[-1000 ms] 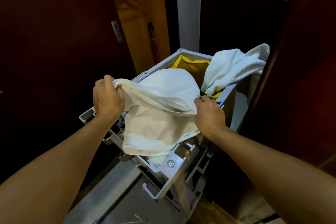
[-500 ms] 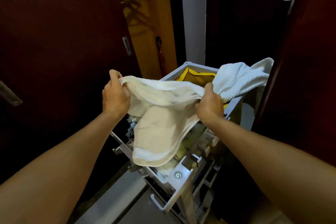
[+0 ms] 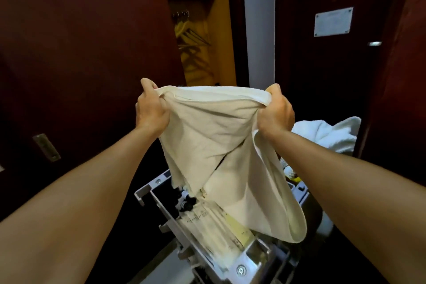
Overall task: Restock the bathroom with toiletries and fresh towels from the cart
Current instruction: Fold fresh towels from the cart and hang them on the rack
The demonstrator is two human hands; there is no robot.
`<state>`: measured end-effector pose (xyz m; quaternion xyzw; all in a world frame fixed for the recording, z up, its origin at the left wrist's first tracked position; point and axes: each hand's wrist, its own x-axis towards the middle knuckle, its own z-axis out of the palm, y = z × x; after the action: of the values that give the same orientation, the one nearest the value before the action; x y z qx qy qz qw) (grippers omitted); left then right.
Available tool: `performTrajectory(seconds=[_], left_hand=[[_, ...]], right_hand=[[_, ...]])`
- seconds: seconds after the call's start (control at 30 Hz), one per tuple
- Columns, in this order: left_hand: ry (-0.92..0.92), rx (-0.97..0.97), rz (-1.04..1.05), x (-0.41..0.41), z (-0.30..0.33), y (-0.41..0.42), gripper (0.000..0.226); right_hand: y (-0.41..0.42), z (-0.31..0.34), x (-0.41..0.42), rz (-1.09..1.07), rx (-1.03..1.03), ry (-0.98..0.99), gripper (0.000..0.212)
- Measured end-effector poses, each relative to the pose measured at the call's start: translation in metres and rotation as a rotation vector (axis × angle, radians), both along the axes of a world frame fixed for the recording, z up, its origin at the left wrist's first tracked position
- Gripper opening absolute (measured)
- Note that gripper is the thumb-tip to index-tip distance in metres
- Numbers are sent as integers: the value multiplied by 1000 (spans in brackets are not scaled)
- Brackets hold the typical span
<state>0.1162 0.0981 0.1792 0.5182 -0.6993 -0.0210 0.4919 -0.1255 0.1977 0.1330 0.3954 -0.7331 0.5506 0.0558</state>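
A cream towel hangs stretched between my two hands above the grey cart. My left hand is shut on its upper left corner and my right hand is shut on its upper right corner. The towel's lower part droops over the cart's top tray, where packaged toiletries lie in a row. A white waffle towel is draped over the cart's far right side.
A dark red door stands close on the left and dark panels rise on the right. Behind the towel an open wardrobe shows hangers. A white pillar stands straight ahead.
Both hands have lifted the cream towel up off the cart and pulled its top edge taut. The view has tilted upward.
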Motion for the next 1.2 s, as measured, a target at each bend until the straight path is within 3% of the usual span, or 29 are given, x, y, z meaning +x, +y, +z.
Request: performTrajectory(seconds=[0.2, 0.37, 0.47, 0.57, 0.7, 0.77, 0.87, 0.9, 1.07, 1.2], left_hand=[[20, -49, -92, 14, 39, -15, 24], [105, -162, -5, 34, 64, -32, 19], [122, -177, -45, 31, 78, -34, 13], [58, -125, -141, 23, 80, -30, 10], [-75, -63, -257, 20, 69, -27, 14], [-153, -55, -342, 17, 60, -25, 12], [-196, -72, -462, 10, 45, -18, 10], [-197, -64, -498, 8, 41, -15, 9], [-224, -44, -580, 9, 24, -10, 14], [-212, -16, -567, 11, 3, -15, 21]], right_hand=[[-20, 39, 5, 34, -99, -69, 35], [-36, 62, -5, -153, 16, 385, 24], [-43, 55, -2, -72, 93, 403, 14], [-50, 43, 9, 75, 290, 321, 7], [-56, 41, 22, 262, 753, 321, 37], [-57, 47, 36, 464, 822, 268, 54], [-62, 60, 62, 852, 570, -48, 93], [-64, 63, 71, 931, 475, -129, 97], [-62, 60, 90, 1017, 223, -181, 45], [-63, 46, 82, 969, 239, -144, 28]])
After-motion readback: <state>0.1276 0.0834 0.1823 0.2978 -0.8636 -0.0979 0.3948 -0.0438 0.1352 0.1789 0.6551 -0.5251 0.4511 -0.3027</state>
